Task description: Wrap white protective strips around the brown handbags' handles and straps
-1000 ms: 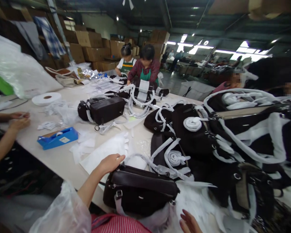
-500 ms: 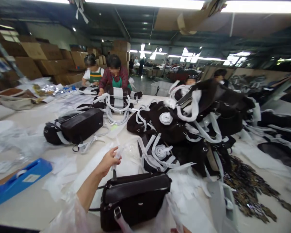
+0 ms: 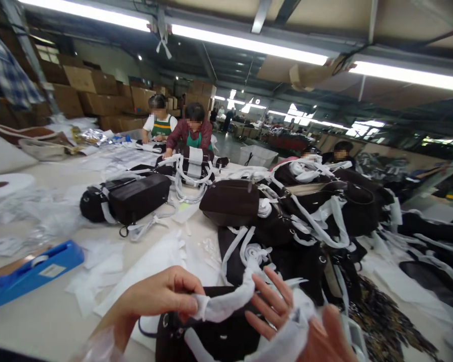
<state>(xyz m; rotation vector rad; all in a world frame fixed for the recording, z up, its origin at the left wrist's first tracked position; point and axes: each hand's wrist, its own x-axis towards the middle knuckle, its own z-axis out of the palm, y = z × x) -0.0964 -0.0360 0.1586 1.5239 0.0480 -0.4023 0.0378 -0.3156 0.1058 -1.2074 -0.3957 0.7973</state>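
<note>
In the head view, my left hand point(image 3: 166, 294) pinches one end of a bag handle wrapped in white padding point(image 3: 228, 304). The wrapped handle arches rightward over a dark brown handbag point(image 3: 222, 339) that lies close in front of me. My right hand point(image 3: 320, 334) has its fingers spread, and the wrapped handle loops across its palm and past its fingers. The bag's lower part is cut off by the frame edge, and both hands cover some of its top. White sheets point(image 3: 147, 266) lie on the table behind my left hand.
A blue tape dispenser point(image 3: 41, 271) stands at left, near a white roll point(image 3: 7, 187). Another dark bag point(image 3: 136, 196) lies beyond it. Piled bags with wrapped handles point(image 3: 298, 216) fill the right, beside a heap of brownish tags point(image 3: 388, 311). Two people point(image 3: 191, 128) work across the table.
My left hand came back from beyond the bag and now holds the wrapped handle. My right hand rose into view with fingers spread. Across the table, the pile's top bags have shifted lower.
</note>
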